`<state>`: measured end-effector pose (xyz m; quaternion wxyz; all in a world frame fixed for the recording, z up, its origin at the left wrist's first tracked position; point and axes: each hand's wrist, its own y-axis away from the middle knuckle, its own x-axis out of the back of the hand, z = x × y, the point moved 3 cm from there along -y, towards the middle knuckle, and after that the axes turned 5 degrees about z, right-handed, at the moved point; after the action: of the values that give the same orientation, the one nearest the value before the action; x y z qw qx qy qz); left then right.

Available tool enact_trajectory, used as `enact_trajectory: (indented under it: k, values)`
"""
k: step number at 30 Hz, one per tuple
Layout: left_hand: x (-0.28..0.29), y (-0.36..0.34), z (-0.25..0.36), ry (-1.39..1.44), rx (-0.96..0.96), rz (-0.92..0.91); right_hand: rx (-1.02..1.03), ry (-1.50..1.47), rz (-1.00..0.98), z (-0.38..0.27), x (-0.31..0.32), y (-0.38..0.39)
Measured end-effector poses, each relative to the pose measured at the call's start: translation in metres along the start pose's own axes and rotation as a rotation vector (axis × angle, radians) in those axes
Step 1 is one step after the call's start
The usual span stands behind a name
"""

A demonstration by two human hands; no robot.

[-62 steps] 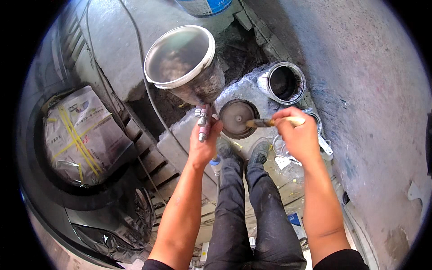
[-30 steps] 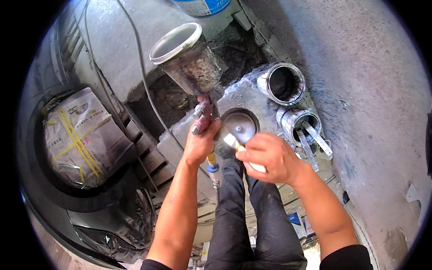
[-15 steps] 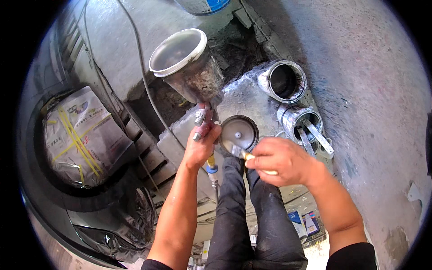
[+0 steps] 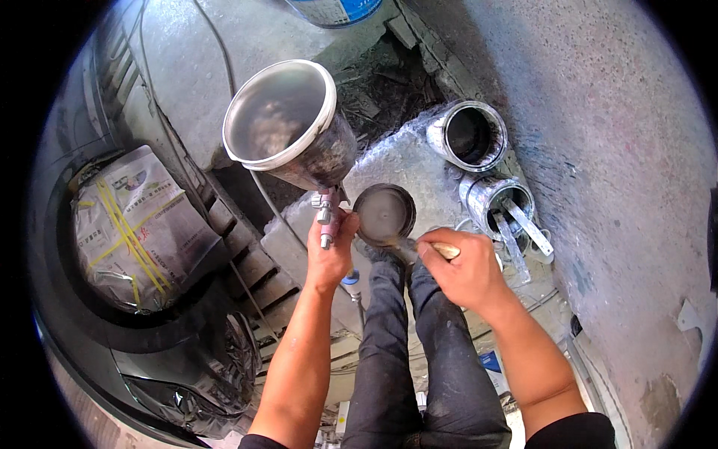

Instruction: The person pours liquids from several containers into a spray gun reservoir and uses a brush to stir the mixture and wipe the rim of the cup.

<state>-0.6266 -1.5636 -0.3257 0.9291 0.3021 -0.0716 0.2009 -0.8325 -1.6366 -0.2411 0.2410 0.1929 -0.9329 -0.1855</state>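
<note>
My left hand (image 4: 330, 254) is closed round the red body of a spray gun (image 4: 326, 209). Its large paint-stained cup (image 4: 284, 120) has no lid on and tilts so that the greyish inside shows. Beside that hand is a round lid (image 4: 384, 212) with a dark rim and a grey face; what holds it is hard to make out. My right hand (image 4: 464, 271) grips a paintbrush (image 4: 444, 250) by its pale handle, fingers wrapped round it. The brush's bristles are at the lid's lower edge, partly blurred.
Two paint-smeared cans, one open (image 4: 468, 135) and one with stir sticks (image 4: 499, 202), lie at the right near a wall (image 4: 598, 150). A dark car (image 4: 149, 337) with a paper-masked wheel (image 4: 138, 232) is at left. A blue-and-white bucket (image 4: 336, 10) stands far off; a hose (image 4: 224, 52) crosses the floor.
The spray gun cup has shifted left and tipped further toward me, showing more of its inside. The lid has moved slightly left, and the brush has slid from its face to its lower edge.
</note>
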Motion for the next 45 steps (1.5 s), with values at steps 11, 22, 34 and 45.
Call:
enact_trajectory:
  k: [11, 22, 34, 45]
  values:
    - [-0.002, -0.004, 0.015, 0.114, 0.168, -0.001, 0.687, 0.034, -0.14, -0.005, -0.012, -0.009]
    - [-0.004, -0.004, 0.01, 0.095, 0.165, -0.056, 0.514, -0.11, -0.067, -0.006, -0.007, -0.02]
    - [-0.006, -0.003, 0.009, 0.057, 0.013, 0.003, 0.634, 0.181, 0.044, -0.015, 0.011, -0.038]
    - [-0.006, 0.0, 0.003, 0.084, -0.014, 0.057, -0.103, -0.126, -0.131, -0.01, 0.006, -0.016]
